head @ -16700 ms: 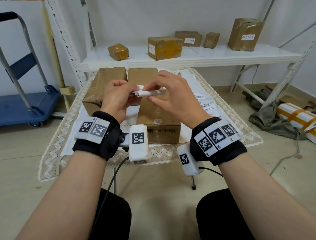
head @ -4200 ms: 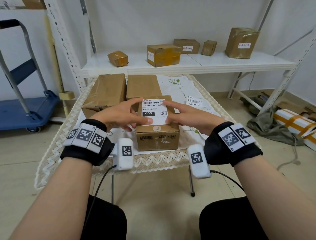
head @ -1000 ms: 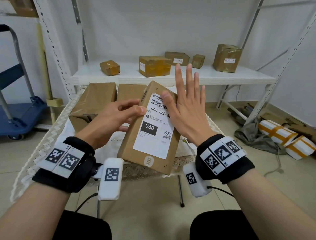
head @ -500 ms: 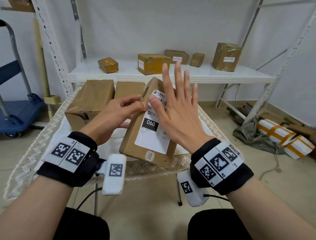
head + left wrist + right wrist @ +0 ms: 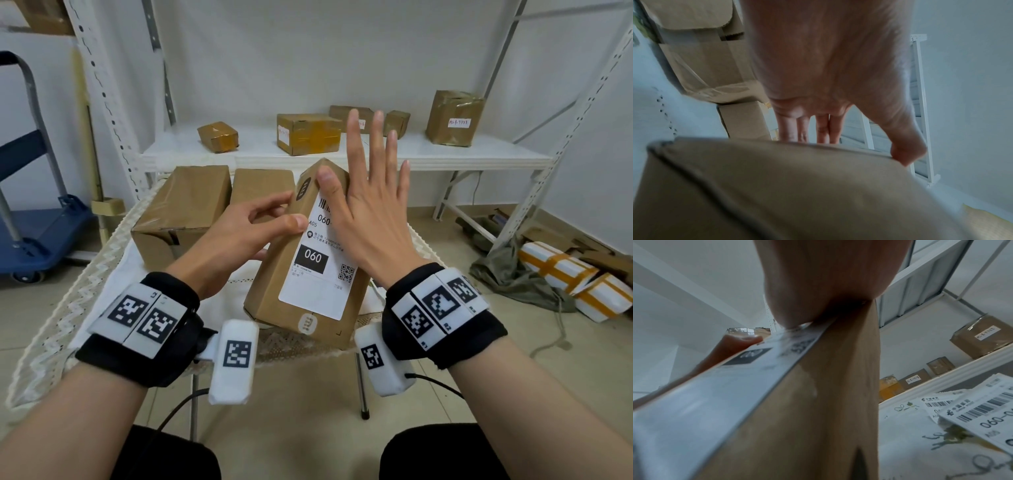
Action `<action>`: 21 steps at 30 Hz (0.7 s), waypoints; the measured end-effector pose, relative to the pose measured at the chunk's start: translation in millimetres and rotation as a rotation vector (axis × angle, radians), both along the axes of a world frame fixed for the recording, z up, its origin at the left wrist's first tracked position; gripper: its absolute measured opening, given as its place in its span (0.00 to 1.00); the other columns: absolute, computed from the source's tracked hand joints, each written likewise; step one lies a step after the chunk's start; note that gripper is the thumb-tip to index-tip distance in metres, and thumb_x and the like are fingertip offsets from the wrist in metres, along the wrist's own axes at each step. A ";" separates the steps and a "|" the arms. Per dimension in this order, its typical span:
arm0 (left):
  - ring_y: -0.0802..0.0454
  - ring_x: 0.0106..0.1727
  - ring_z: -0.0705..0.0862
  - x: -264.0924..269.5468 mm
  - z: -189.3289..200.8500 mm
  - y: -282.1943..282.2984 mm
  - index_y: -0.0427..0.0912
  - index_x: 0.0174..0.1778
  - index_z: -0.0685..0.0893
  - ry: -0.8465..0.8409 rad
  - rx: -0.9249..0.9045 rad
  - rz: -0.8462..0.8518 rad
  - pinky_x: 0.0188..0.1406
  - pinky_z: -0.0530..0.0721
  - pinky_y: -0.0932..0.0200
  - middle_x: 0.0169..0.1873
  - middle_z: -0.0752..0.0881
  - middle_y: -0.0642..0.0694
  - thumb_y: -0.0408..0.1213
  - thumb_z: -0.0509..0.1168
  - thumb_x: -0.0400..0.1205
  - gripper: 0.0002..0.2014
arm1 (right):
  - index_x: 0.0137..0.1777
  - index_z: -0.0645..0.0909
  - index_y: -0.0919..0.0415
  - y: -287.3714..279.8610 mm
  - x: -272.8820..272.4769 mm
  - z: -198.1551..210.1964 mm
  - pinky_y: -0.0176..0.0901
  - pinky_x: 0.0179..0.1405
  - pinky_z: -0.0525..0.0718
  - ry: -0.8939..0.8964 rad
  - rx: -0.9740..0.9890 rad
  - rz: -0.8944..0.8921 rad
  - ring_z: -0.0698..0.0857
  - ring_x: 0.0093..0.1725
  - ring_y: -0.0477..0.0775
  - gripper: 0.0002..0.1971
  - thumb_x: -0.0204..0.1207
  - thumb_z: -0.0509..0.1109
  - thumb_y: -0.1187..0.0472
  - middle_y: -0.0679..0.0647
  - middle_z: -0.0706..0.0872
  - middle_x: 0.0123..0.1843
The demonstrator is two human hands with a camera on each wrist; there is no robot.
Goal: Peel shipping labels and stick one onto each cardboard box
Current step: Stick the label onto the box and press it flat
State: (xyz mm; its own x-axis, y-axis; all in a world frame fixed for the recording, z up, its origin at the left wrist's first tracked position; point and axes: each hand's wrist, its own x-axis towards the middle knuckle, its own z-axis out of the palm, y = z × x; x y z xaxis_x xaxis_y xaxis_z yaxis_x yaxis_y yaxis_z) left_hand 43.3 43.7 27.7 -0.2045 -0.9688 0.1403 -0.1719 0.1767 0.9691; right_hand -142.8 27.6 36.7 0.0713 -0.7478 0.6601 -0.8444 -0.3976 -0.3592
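1. Cardboard box (image 5: 274,291) held tilted above the near edge of the bench (image 5: 102,274), labelled face toward the head camera.
2. Shipping label (image 5: 318,267) lies flat on that face; "060" and a QR code readable.
3. Left hand (image 5: 233,240): grip closed round the box's left side, thumb on the front edge by the label, fingers behind.
4. Right hand (image 5: 370,219): grip wide, fingers straight and spread, palm heel and thumb pressing the label's upper part.
5. Two more cardboard boxes (image 5: 185,209) sit on the bench behind, side by side.
6. Loose shipping labels (image 5: 972,412) lie on the bench cloth to the right.
7. White shelf (image 5: 342,154) behind carries five small taped boxes.
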 end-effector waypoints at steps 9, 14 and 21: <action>0.59 0.59 0.91 -2.1 0.7 -0.7 0.57 0.76 0.79 -0.005 0.022 0.009 0.62 0.88 0.47 0.63 0.90 0.53 0.56 0.74 0.71 0.35 | 0.90 0.37 0.45 -1.7 1.4 1.7 0.65 0.87 0.33 -0.060 0.026 -0.018 0.33 0.90 0.56 0.35 0.88 0.45 0.37 0.52 0.33 0.91; 0.59 0.59 0.91 -0.1 1.8 -1.3 0.58 0.77 0.79 -0.019 0.018 0.030 0.61 0.88 0.49 0.64 0.89 0.52 0.58 0.76 0.71 0.36 | 0.90 0.38 0.46 14.6 9.6 2.1 0.63 0.86 0.31 -0.049 -0.004 0.035 0.32 0.89 0.55 0.35 0.89 0.46 0.38 0.51 0.32 0.91; 0.53 0.63 0.89 -2.9 2.5 4.6 0.59 0.76 0.81 -0.040 -0.031 -0.033 0.66 0.87 0.46 0.66 0.87 0.46 0.51 0.71 0.83 0.23 | 0.91 0.39 0.46 19.2 25.6 -5.3 0.66 0.87 0.33 0.016 -0.007 0.073 0.32 0.89 0.57 0.35 0.87 0.42 0.36 0.52 0.34 0.91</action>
